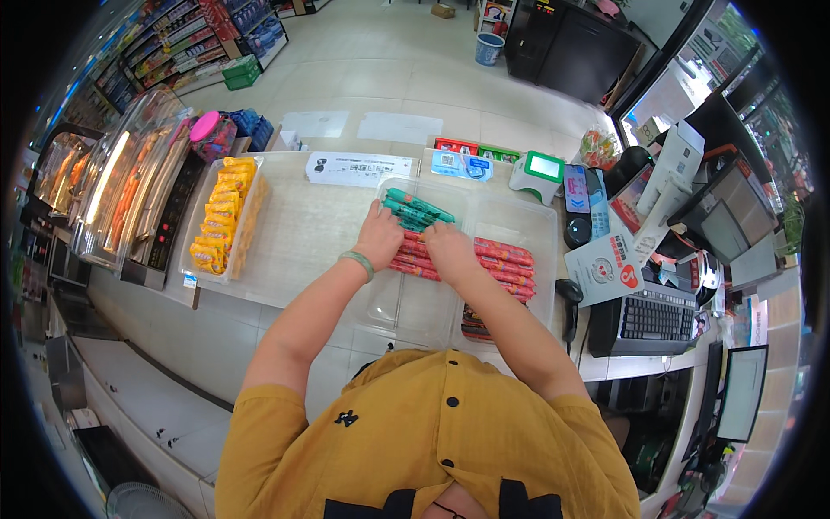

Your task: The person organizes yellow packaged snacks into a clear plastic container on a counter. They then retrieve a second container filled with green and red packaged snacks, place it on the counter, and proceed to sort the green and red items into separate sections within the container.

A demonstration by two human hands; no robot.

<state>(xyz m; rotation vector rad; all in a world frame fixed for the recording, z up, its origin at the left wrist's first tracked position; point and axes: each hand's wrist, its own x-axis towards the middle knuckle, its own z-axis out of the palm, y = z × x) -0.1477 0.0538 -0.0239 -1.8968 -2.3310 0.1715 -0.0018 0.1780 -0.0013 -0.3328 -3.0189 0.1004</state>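
Note:
A small bundle of green-wrapped sausage sticks (418, 209) lies across the back of a clear plastic bin (415, 311). My left hand (380, 232) grips the bundle's left end, a pale green bangle on its wrist. At the right end, my right hand (449, 246) has its fingers curled down onto the sticks; its fingertips are partly hidden. Red-wrapped sticks (415, 263) lie in rows under and in front of both hands. More red-wrapped sticks (509, 263) fill the middle of the adjoining clear bin (545, 224), with dark red packets (476, 324) at its front.
On the left stand a bin of yellow packets (220, 220) and a glass-covered sausage warmer (133, 194). To the right are a green-and-white payment box (539, 172), a barcode scanner (569, 301), a printed card (604, 267) and a keyboard (658, 321). A paper sheet (360, 167) lies along the counter's far edge.

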